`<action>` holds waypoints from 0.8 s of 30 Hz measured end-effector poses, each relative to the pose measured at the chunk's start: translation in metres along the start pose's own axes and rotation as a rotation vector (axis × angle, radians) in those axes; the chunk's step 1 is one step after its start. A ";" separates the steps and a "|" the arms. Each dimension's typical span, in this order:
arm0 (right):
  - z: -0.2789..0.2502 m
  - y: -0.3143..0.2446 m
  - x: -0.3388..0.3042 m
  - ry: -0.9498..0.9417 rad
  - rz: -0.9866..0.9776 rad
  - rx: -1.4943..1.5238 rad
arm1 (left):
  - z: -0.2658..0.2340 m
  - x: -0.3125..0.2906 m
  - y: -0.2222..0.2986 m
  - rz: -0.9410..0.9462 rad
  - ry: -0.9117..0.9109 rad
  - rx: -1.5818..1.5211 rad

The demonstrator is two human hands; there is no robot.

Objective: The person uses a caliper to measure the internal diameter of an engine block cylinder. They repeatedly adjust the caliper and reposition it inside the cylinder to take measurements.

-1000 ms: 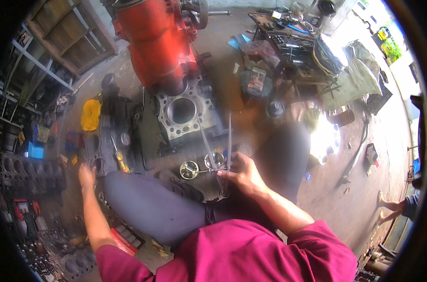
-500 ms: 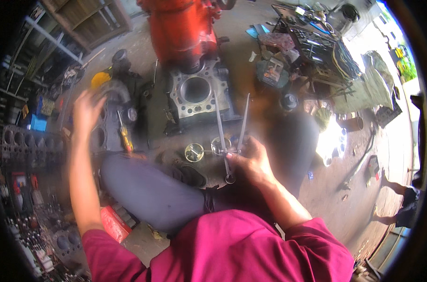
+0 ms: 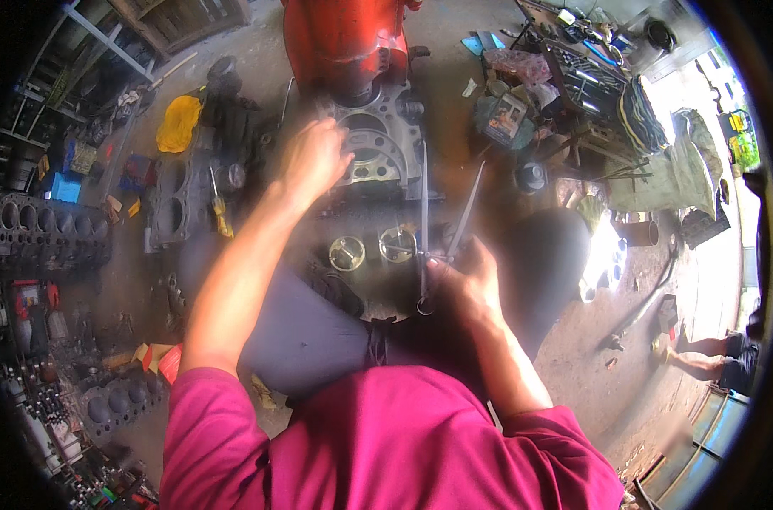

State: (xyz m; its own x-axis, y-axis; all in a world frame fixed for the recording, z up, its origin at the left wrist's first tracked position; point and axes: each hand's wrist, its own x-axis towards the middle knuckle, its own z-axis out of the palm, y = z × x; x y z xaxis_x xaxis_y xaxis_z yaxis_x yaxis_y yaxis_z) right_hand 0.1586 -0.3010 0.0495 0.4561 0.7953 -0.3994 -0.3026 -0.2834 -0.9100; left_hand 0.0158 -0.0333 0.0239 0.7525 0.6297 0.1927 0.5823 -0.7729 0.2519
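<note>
My left hand (image 3: 317, 157), blurred by motion, is closed on a grey C-shaped metal tool (image 3: 397, 146), whose kind I cannot make out. Its curve crosses in front of the bore of a metal engine block (image 3: 414, 127). Wrapped round the lower part of a pair of dividers (image 3: 425, 204) is my right hand (image 3: 470, 274). The two long pointed legs stand apart and point away from me, with a crossbar and a ring at the near end. Two round pistons (image 3: 347, 253) lie between my legs, the right one close to the dividers.
Behind the block stands a large red machine (image 3: 344, 42). At left lie a yellow cloth (image 3: 179, 123), a yellow-handled screwdriver (image 3: 222, 217) and a cylinder block (image 3: 51, 225). A tool tray (image 3: 582, 81) sits at far right. Another person's legs (image 3: 701, 361) show at the right edge.
My left hand has swung right from beside the yellow cloth to the engine block, bringing the C-shaped tool along. My right hand still holds the dividers, shifted slightly in view.
</note>
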 end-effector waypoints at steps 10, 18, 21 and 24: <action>0.007 0.001 0.002 -0.078 -0.031 -0.010 | 0.016 0.000 -0.004 -0.020 -0.006 0.020; 0.007 0.010 0.006 -0.100 -0.017 -0.002 | 0.023 0.002 -0.006 0.017 0.011 -0.026; 0.002 0.008 0.005 -0.102 0.030 -0.019 | 0.027 0.004 -0.006 0.009 -0.013 -0.032; -0.002 0.000 0.000 -0.055 -0.115 -0.363 | 0.024 0.004 -0.004 0.014 0.006 -0.092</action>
State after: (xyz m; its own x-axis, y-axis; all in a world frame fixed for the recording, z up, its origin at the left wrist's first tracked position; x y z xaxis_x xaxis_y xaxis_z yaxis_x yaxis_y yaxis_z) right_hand 0.1605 -0.3016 0.0493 0.4208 0.8579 -0.2948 0.0683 -0.3540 -0.9328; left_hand 0.0239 -0.0301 0.0004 0.7582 0.6198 0.2024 0.5412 -0.7714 0.3348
